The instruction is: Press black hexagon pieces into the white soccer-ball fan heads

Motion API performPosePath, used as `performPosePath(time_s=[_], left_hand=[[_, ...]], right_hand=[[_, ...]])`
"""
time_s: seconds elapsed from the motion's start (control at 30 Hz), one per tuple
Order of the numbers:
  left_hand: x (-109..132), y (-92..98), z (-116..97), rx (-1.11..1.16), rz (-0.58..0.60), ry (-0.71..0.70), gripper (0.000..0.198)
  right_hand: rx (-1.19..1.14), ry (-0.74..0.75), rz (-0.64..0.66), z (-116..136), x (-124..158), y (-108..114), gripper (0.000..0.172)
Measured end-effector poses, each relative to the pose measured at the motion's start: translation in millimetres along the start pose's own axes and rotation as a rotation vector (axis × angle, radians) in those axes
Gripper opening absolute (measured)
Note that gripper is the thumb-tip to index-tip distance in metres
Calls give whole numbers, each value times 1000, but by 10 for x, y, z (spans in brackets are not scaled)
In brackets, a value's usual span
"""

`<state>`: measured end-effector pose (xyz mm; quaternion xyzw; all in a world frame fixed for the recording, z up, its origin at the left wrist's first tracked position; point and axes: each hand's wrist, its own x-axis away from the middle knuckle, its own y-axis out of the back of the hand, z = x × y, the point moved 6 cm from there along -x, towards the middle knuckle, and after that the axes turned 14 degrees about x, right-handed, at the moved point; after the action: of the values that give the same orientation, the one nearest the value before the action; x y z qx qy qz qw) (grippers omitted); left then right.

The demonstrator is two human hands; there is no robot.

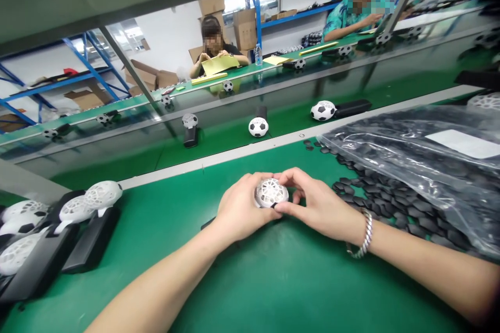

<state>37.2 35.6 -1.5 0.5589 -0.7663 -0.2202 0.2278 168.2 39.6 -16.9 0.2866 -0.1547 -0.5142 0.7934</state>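
Both hands meet over the green bench top (273,281). Between them is a small white football-shaped fan head (271,193) with open lattice cells. My left hand (236,210) wraps round its left side, fingers curled. My right hand (318,204) pinches its right edge with thumb and fingers; a silver bracelet (364,237) circles that wrist. A dark part lies under the hands, mostly hidden.
Loose black hexagon pieces (375,192) lie beside a clear bag (429,166) full of them at right. Several white fan heads on black handles (78,218) lie at left. Finished football fans (258,126) stand on the belt behind. Two other people work across the line.
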Motion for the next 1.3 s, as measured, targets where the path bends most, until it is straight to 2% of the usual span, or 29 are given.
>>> performPosePath(time_s=[0.13, 0.27, 0.37, 0.43, 0.57, 0.67, 0.8, 1.0, 1.1, 1.3], left_hand=[[1, 8, 27, 18, 40, -4, 63], [-2, 43, 46, -8, 91, -8, 70], [1, 75, -32, -110, 143, -142, 65], [12, 81, -87, -209, 183, -245, 61], [23, 55, -111, -350, 219, -374, 69], [14, 30, -83, -374, 198, -417, 68], [5, 4, -57, -353, 187, -423, 68], [13, -2, -66, -319, 180, -401, 72], [10, 9, -39, -303, 180, -370, 72], [16, 26, -34, -251, 188, -339, 70]], right_hand=[[-4, 17, 105, -84, -53, 165, 18], [290, -94, 224, -262, -39, 352, 17], [461, -93, 344, -276, 17, 304, 15], [522, -71, 357, -238, 40, 255, 9], [478, -14, 369, -136, 61, 193, 1], [376, 59, 340, -44, 56, 208, 10], [291, 171, 204, 74, 49, 273, 17], [315, 242, 49, 173, 115, 296, 13], [309, 268, 29, 208, 142, 282, 10], [267, 404, 30, 276, 160, 188, 21]])
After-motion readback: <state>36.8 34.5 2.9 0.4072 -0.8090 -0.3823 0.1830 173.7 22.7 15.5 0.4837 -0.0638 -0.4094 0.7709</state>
